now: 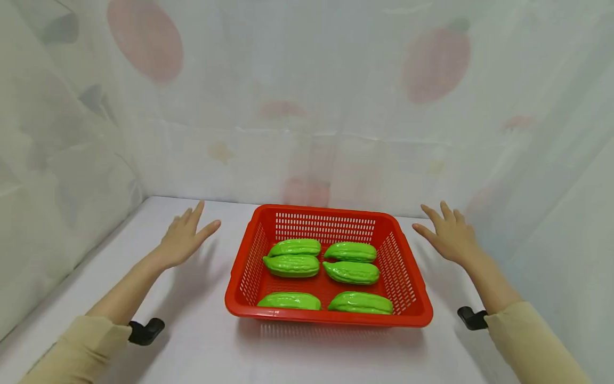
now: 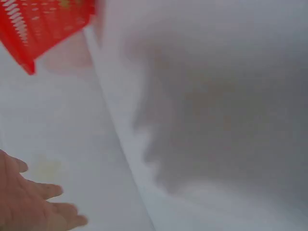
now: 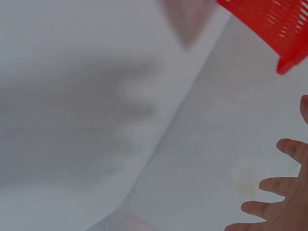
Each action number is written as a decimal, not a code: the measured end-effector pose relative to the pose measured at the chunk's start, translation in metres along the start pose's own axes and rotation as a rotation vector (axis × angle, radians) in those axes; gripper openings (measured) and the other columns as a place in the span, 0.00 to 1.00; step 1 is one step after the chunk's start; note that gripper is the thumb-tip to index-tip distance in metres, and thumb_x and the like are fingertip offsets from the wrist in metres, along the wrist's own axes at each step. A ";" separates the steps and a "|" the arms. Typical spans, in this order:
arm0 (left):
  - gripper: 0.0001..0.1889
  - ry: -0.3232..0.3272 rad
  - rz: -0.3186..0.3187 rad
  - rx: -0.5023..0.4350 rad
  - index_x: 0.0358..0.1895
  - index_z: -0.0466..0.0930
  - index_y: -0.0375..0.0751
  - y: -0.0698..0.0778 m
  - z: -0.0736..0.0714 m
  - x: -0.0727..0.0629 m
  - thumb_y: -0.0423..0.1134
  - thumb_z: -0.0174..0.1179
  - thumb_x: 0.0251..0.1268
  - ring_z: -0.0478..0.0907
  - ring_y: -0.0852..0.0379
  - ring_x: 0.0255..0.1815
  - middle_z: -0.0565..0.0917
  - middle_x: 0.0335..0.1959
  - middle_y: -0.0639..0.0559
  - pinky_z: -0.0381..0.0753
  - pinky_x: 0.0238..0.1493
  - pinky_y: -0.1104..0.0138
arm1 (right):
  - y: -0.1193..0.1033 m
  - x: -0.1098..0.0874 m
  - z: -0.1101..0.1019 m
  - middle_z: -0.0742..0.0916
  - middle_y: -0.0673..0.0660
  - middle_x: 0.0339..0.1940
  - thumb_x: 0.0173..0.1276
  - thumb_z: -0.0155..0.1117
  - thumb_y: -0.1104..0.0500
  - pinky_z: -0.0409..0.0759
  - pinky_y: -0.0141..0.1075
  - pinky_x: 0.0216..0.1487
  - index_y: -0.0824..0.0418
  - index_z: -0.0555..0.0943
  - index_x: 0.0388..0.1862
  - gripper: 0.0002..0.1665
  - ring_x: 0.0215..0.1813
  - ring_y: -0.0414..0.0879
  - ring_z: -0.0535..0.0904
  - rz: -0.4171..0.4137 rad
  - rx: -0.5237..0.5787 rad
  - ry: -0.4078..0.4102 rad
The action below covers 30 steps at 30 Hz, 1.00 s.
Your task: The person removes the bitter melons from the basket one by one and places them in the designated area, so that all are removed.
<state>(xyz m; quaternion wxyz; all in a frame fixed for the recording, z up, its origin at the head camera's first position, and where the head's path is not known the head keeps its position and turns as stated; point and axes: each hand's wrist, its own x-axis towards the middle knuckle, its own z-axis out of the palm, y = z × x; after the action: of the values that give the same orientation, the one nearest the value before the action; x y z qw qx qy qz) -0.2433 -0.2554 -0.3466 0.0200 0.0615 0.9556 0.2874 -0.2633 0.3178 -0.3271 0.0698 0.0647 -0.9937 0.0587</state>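
OK, progress check from my end of the feed. All six green bitter gourds [image 1: 291,265] are in the red basket [image 1: 326,317], laid in pairs: two pairs toward the far edge, one behind the other, and the last pair tucked up against the near edge, where the rim hides a bit of them. The basket itself sits on the white table [image 1: 196,330], its far edge close to the table's back edge.

I'm not gripping anything right now. My left hand [image 1: 181,240] is out past the basket's far left corner, fingers straight and spread apart, and my right hand [image 1: 451,237] mirrors it off the far right corner, same spread. Neither one touches the basket, and both wrist views back that up.

So how far along? I'd call the gourds being in the basket the done part, and I can't spot any outside it. Could be a finish or a start, tbh; one moment doesn't settle that, so I can't say what's left.
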 end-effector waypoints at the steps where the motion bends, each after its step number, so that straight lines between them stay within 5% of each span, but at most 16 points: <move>1: 0.47 -0.029 0.010 -0.076 0.79 0.24 0.43 0.004 -0.001 -0.001 0.68 0.34 0.74 0.33 0.18 0.76 0.35 0.79 0.26 0.38 0.68 0.22 | -0.001 0.002 -0.004 0.57 0.80 0.76 0.75 0.41 0.30 0.62 0.79 0.62 0.59 0.58 0.77 0.45 0.71 0.83 0.55 -0.011 0.015 0.014; 4: 0.46 -0.128 -0.003 -0.310 0.79 0.21 0.47 0.016 -0.005 -0.006 0.68 0.32 0.74 0.48 0.23 0.77 0.39 0.80 0.28 0.55 0.71 0.29 | -0.008 0.008 -0.016 0.58 0.80 0.76 0.76 0.42 0.33 0.59 0.77 0.65 0.62 0.58 0.77 0.44 0.71 0.83 0.55 -0.035 0.093 0.040; 7: 0.45 -0.212 -0.045 -0.491 0.79 0.21 0.53 0.024 -0.007 -0.011 0.68 0.34 0.73 0.69 0.31 0.68 0.48 0.78 0.28 0.77 0.65 0.43 | -0.019 0.014 -0.030 0.59 0.79 0.76 0.77 0.43 0.35 0.56 0.77 0.68 0.63 0.59 0.77 0.43 0.71 0.83 0.55 -0.054 0.163 0.057; 12: 0.43 -0.308 -0.061 -0.694 0.81 0.30 0.54 0.031 -0.008 -0.016 0.58 0.47 0.75 0.82 0.48 0.56 0.61 0.72 0.30 0.85 0.57 0.52 | -0.044 0.020 -0.048 0.61 0.76 0.76 0.77 0.45 0.38 0.55 0.74 0.71 0.64 0.61 0.76 0.41 0.73 0.79 0.55 -0.085 0.244 0.068; 20: 0.44 -0.423 -0.031 -0.807 0.81 0.35 0.54 0.032 -0.001 -0.015 0.43 0.56 0.72 0.84 0.48 0.55 0.78 0.56 0.49 0.84 0.58 0.49 | -0.080 0.026 -0.056 0.66 0.71 0.75 0.78 0.46 0.41 0.55 0.68 0.75 0.64 0.65 0.74 0.37 0.76 0.71 0.58 -0.182 0.341 0.125; 30: 0.50 -0.481 -0.027 -0.820 0.81 0.36 0.57 0.035 0.010 -0.007 0.36 0.63 0.65 0.83 0.52 0.49 0.75 0.58 0.42 0.86 0.54 0.52 | -0.123 0.042 -0.061 0.69 0.66 0.75 0.78 0.47 0.41 0.58 0.62 0.77 0.60 0.67 0.73 0.34 0.77 0.64 0.60 -0.258 0.386 0.083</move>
<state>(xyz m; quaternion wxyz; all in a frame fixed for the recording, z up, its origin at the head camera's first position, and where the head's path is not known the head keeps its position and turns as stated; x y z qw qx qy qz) -0.2319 -0.2224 -0.3357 0.2669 0.1008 0.7324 0.6182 -0.2793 0.1992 -0.2482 0.1041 0.2010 -0.9438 0.2409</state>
